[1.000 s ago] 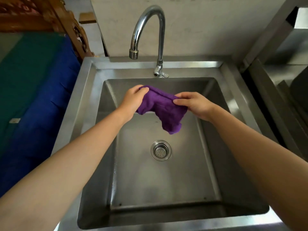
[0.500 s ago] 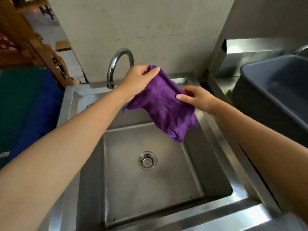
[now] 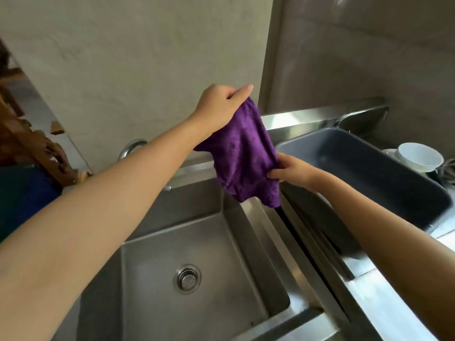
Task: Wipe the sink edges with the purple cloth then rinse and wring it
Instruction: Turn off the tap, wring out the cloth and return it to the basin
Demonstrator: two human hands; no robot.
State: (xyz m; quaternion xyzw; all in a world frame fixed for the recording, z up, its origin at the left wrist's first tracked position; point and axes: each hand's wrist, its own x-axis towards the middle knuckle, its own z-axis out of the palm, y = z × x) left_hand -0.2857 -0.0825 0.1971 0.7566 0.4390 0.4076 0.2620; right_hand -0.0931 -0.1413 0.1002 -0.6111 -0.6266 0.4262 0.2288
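Note:
The purple cloth [image 3: 243, 156] hangs in the air above the back right corner of the steel sink [image 3: 261, 217]. My left hand [image 3: 219, 104] pinches its top edge, held high in front of the wall. Lower down, my right hand [image 3: 290, 171] grips the cloth's right edge. The cloth hangs spread between the two hands, its bottom hem loose over the sink's right rim. The basin is dry-looking, with a round drain strainer [image 3: 187, 279] in its floor. My left forearm hides most of the faucet [image 3: 130, 146].
A grey plastic tub [image 3: 369, 173] stands on the steel counter to the right of the sink. White bowls [image 3: 418, 156] are stacked behind it. A carved wooden piece [image 3: 37, 148] and blue fabric [image 3: 22, 193] lie to the left. A wall rises close behind.
Both hands have lifted the cloth up and to the right, from over the basin to above the sink's back right corner. The view has swung right, showing the tub and bowls.

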